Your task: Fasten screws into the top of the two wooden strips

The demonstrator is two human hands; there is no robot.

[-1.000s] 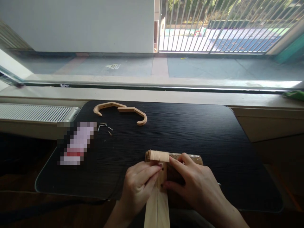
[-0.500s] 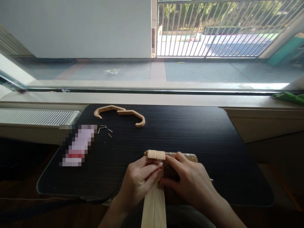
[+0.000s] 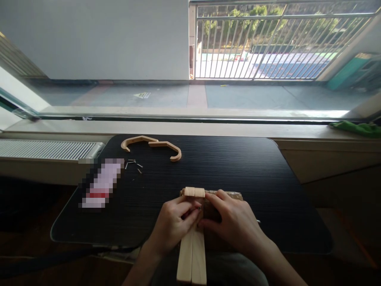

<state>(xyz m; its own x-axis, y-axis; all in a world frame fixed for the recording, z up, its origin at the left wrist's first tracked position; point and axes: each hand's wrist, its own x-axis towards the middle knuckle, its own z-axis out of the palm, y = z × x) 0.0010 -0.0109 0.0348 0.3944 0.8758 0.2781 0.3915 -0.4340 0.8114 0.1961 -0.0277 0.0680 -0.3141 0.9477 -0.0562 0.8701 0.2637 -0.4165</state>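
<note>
My left hand is curled nearly closed. Its fingertips are bunched with the thumb and pressed against the left edge of the wooden strips, just below their far end. It may have something small pinched there, but it is too tiny to make out.

My right hand is looser and arched. Its thumb meets the right edge of the strips opposite my left fingertips. Its fingers are draped over a brown cardboard packet that lies just to the right of the strips. I cannot tell whether that hand grips the packet or only presses down on it.

The two pale strips lie side by side, touching along their length. They run from the bottom of the view, over the near edge of the desk, to a squared end just past my fingers.

Well apart from my hands, at the far left corner of the black desk, lie two curved wooden pieces. Their ends nearly meet. Just in front of them is a scatter of small screws. Nearer the left edge is a blurred pink and red object.

A white radiator runs beside the desk on the left. A green cloth lies on the sill at the far right, below the window.
</note>
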